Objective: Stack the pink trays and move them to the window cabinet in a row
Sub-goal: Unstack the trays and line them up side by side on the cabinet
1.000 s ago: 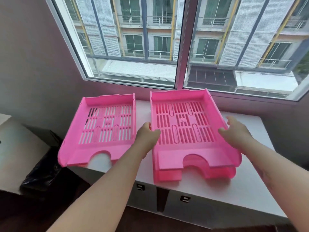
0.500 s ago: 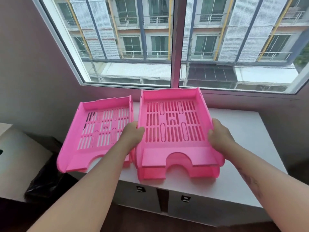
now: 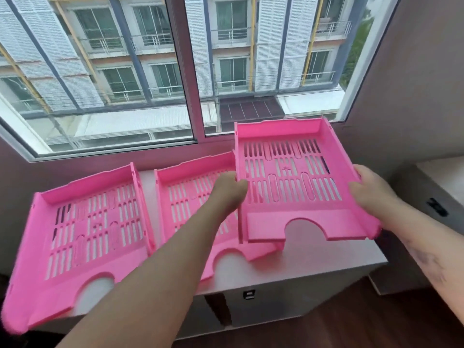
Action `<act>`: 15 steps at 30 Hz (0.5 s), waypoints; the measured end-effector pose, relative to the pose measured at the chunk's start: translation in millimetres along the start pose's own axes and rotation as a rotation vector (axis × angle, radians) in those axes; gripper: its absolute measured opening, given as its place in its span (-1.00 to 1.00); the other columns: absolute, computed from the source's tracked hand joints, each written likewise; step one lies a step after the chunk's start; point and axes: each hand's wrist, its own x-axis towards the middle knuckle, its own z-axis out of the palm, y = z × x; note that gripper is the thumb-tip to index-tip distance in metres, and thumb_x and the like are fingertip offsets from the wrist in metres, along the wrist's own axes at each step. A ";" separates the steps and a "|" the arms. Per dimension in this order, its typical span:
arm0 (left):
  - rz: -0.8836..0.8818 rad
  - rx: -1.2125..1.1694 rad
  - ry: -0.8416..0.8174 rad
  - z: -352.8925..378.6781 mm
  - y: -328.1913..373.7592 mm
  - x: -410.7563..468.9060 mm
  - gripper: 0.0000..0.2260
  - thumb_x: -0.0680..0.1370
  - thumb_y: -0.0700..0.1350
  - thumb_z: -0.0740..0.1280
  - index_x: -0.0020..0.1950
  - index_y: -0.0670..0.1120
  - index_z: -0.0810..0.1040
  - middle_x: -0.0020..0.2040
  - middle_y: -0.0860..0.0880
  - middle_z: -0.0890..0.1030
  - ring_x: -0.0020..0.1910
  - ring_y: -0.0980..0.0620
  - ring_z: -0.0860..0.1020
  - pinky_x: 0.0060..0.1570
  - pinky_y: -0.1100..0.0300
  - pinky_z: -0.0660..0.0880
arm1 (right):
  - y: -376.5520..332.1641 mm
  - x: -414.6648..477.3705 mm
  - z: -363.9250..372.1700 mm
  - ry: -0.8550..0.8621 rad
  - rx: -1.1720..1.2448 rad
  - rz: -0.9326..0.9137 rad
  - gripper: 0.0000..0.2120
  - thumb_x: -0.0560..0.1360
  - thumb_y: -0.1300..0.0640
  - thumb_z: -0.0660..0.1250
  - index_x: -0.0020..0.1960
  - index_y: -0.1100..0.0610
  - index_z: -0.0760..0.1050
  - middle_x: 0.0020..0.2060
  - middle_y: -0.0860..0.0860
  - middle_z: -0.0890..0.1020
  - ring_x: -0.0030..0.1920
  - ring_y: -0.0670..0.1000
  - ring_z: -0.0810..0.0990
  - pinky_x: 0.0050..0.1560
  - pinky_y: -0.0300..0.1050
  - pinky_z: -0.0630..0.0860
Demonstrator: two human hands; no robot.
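Three pink slotted trays are on or over the white window cabinet (image 3: pixel 326 257). The left tray (image 3: pixel 82 237) lies flat, its front hanging over the cabinet edge. The middle tray (image 3: pixel 193 204) lies beside it, partly under my left arm. The right tray (image 3: pixel 296 182) is lifted and tilted above the cabinet's right end, overlapping the middle tray's right edge. My left hand (image 3: pixel 229 194) grips its left wall and my right hand (image 3: pixel 371 189) grips its right wall.
The window (image 3: pixel 190 71) runs right behind the trays. A brown wall (image 3: pixel 414 84) closes in on the right, with a low white unit (image 3: pixel 434 197) beside the cabinet. Cabinet drawers with small handles (image 3: pixel 248 295) face me; dark wood floor lies below.
Both hands lifted the top tray off the two-tray stack and carried it right. The tray beneath stays on the cabinet as the middle one. The camera swung right.
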 end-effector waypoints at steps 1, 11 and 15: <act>0.016 -0.002 -0.017 11.7 5.7 0.9 -0.79 0.56 -0.14 0.16 -0.28 -0.11 0.31 -0.30 -0.04 0.38 -0.36 0.00 0.30 -0.36 0.14 0.23 | 9.3 3.7 -10.3 0.016 0.000 0.006 -0.59 0.51 0.34 0.10 0.29 0.10 0.45 -0.05 0.06 0.55 -0.14 0.08 0.47 -0.34 -0.25 0.28; -0.160 0.098 0.206 81.7 -38.6 -19.8 -0.58 0.63 0.08 0.02 0.34 -0.12 0.41 0.32 -0.12 0.50 0.27 -0.09 0.44 0.24 -0.02 0.35 | 80.2 58.3 -56.0 -0.105 0.026 0.053 -0.60 0.51 0.31 0.12 0.30 0.06 0.44 -0.11 0.01 0.58 -0.18 0.01 0.52 -0.27 -0.11 0.38; -0.179 0.530 0.177 94.6 -67.9 -34.5 -0.51 0.60 0.06 0.10 0.50 -0.07 0.23 0.53 -0.08 0.25 0.49 -0.09 0.19 0.44 -0.13 0.15 | 90.9 70.9 -45.1 -0.205 0.094 0.078 -0.61 0.54 0.30 0.11 0.31 0.05 0.43 -0.14 -0.05 0.56 -0.17 -0.04 0.53 -0.31 -0.13 0.41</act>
